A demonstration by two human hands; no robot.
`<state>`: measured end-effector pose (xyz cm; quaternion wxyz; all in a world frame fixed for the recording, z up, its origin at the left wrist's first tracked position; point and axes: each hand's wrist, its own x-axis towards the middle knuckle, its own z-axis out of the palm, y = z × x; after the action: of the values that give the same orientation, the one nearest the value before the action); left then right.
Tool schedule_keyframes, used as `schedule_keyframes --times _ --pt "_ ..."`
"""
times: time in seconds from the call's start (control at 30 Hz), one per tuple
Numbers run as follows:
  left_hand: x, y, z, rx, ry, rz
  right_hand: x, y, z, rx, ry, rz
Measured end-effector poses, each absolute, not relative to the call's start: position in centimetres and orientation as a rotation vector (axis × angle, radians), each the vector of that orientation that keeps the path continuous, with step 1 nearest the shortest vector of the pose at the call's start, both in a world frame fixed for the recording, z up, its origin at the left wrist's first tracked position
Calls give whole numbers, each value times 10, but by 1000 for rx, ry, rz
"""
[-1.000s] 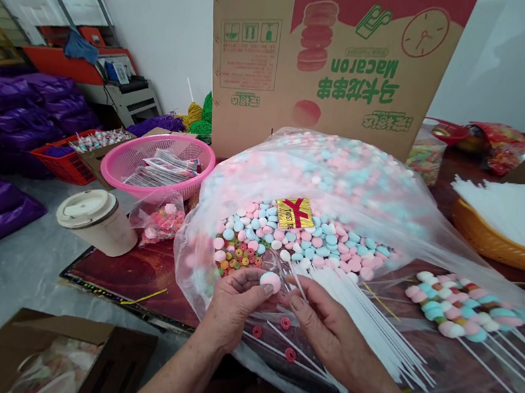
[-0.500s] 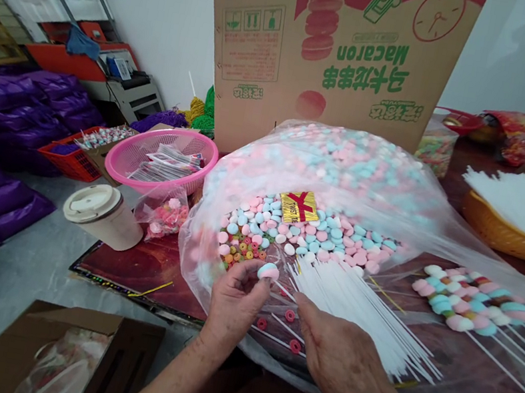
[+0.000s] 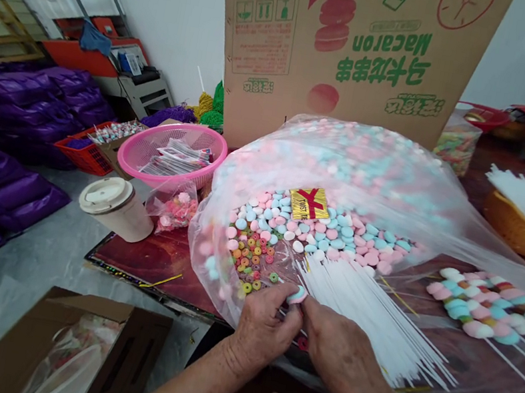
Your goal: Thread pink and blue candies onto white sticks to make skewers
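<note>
My left hand [image 3: 265, 322] pinches a pink, white and blue marshmallow [image 3: 297, 294] between thumb and forefinger. My right hand [image 3: 339, 339] is closed right against it, gripping a thin white stick that the fingers now mostly hide. Just beyond the hands, loose pastel marshmallows [image 3: 352, 236] spill from the mouth of a big clear plastic bag [image 3: 270, 150]. Small coloured ring candies [image 3: 252, 256] lie to the left of them. A bundle of white sticks [image 3: 368, 317] rests beside my right hand. Farther right are several filled candy skewers [image 3: 491, 308].
A gold twist-tie packet [image 3: 310, 204] lies on the marshmallows. Left stand a lidded cup [image 3: 131, 217], a small candy bag [image 3: 176, 212] and a pink basket [image 3: 131, 163] of packets. A large carton [image 3: 267, 109] rises behind; a yellow basket [image 3: 516, 228] of sticks is right.
Both hands have come together, the left moving right toward the other. The stick, plainly seen between them before, is mostly covered now. The view has shifted slightly.
</note>
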<state>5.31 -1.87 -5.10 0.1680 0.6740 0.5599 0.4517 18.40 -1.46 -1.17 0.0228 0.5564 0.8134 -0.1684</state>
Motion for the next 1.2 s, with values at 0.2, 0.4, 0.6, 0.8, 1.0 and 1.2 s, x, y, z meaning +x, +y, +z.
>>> schedule_keyframes --times 0.2,0.4,0.6,0.8,1.0,1.2 --pt "57 -20 -43 1906 1597 969 196 -9 -31 1829 2499 -582" --pt "19 23 -29 1890 2097 460 213 7 -42 1975 2726 -654" --pt "16 46 -47 1933 2047 410 205 -1 -30 1900 2514 -580" --pt "24 26 -51 1121 1681 1088 186 -2 -18 1762 2448 -565" --pt "31 15 -51 926 1559 1210 181 -8 -12 1762 2427 -477" --pt "37 0 -60 1348 1720 1200 180 -20 -16 1743 2469 -362"
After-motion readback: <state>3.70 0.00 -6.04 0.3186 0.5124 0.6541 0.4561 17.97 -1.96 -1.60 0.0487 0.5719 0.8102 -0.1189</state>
